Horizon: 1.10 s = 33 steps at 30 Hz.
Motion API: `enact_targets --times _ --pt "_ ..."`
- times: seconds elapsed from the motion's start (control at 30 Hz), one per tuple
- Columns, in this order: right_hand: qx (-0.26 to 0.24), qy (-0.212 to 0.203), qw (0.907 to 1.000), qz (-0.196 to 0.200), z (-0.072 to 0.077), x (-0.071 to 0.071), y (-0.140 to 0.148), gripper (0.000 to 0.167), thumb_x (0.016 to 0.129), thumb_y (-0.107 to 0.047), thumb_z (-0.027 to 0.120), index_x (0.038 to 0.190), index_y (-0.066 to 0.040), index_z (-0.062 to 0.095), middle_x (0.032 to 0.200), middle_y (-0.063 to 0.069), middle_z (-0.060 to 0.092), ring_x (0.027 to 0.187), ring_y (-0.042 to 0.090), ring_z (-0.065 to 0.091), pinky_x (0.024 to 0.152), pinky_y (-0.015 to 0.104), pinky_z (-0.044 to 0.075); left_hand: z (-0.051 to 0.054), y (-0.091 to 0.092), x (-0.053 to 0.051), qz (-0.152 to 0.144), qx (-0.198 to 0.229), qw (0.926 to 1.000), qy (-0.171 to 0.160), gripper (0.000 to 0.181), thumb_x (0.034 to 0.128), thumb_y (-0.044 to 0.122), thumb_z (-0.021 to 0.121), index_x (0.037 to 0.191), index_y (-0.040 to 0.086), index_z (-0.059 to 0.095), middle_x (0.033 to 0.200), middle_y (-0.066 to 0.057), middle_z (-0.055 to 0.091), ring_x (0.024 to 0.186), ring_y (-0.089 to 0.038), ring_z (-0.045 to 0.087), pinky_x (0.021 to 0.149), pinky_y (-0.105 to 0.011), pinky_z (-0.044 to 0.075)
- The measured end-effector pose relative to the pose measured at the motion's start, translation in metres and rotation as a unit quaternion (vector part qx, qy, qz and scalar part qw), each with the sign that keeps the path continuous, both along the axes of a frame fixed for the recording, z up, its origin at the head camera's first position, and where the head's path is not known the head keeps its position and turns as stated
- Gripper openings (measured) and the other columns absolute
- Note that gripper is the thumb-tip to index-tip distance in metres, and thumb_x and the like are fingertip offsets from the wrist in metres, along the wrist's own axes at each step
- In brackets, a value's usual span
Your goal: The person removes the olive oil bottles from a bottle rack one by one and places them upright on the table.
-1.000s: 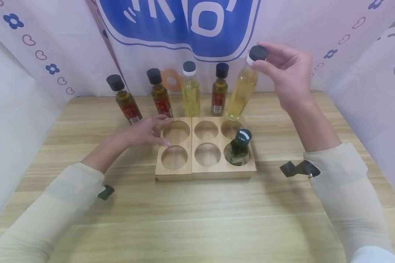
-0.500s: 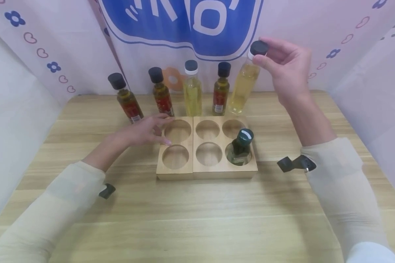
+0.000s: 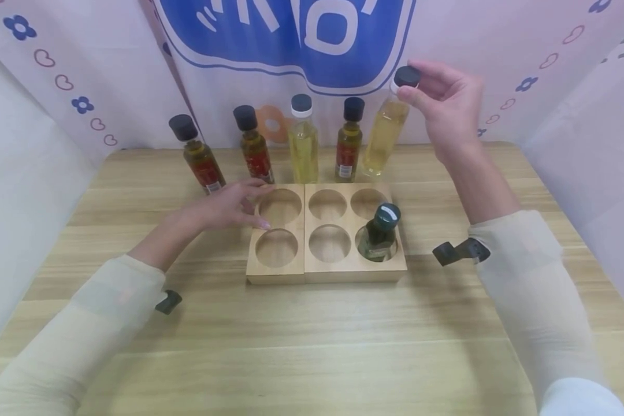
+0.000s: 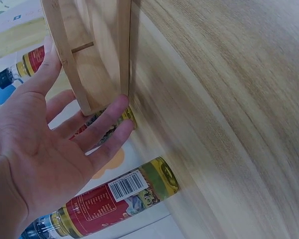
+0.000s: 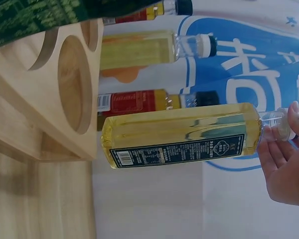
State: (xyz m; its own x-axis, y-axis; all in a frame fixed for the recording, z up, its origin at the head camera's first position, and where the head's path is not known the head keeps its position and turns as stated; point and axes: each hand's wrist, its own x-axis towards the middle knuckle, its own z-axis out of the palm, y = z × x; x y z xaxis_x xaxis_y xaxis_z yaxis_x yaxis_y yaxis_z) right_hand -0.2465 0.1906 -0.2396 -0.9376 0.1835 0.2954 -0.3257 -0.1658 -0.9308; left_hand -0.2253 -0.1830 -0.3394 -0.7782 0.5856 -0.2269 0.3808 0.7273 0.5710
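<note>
My right hand (image 3: 453, 110) pinches the black-and-white cap of a clear oil bottle (image 3: 386, 136) filled with pale yellow oil. That bottle tilts behind the back right corner of a wooden rack (image 3: 326, 276); in the right wrist view its base hangs about level with the rack's top. My left hand (image 4: 55, 134) lies at the rack's left side, fingers extended and touching the wood. A dark bottle with a green cap (image 3: 383, 231) stands in the front right hole. The rack's other holes hold nothing.
Behind the rack, several bottles stand along the curtain: red-labelled oil bottles (image 3: 203, 163) (image 3: 256, 156) (image 3: 348, 149) and a pale oil bottle (image 3: 303, 147) with a black-and-white cap. The wooden tabletop (image 3: 312, 346) extends in front of the rack.
The held oil bottle has shifted slightly back, its base moving away from the rack's back right hole. My right forearm has drifted a little left. My left hand stays at the rack.
</note>
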Motion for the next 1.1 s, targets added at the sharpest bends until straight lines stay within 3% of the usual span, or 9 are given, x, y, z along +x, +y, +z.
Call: enact_targets --times 0.23,0.5,1.1 --pt "-0.013 -0.043 0.9989 -0.013 -0.006 -0.009 0.006 0.036 0.082 0.015 0.079 0.113 -0.003 0.076 0.112 0.011 0.078 0.103 0.017 0.075 0.101 0.024 0.055 -0.001 0.0 -0.001 0.002 0.002 1.0 0.0 0.089 0.0884 0.033 0.084 0.16 0.008 0.037 0.167 -0.027 0.021 0.117 -0.04 0.065 0.096 -0.05 0.059" --pt "-0.028 -0.051 0.9982 -0.015 -0.013 -0.017 0.006 0.036 0.081 0.016 0.079 0.113 -0.001 0.076 0.109 0.01 0.078 0.103 0.019 0.075 0.1 0.024 0.056 0.001 0.0 -0.001 0.001 -0.001 1.0 0.005 0.089 0.0887 0.033 0.083 0.16 0.007 0.037 0.167 -0.028 0.021 0.116 -0.04 0.065 0.095 -0.049 0.059" --pt "-0.006 -0.089 0.9958 -0.019 -0.033 -0.03 0.008 0.044 0.082 0.012 0.081 0.124 0.0 0.072 0.113 0.01 0.078 0.105 0.017 0.074 0.101 0.022 0.054 0.003 0.002 0.001 -0.001 -0.001 1.0 -0.009 0.088 0.0894 0.034 0.083 0.16 0.007 0.037 0.167 -0.029 0.02 0.118 -0.042 0.064 0.097 -0.051 0.058"
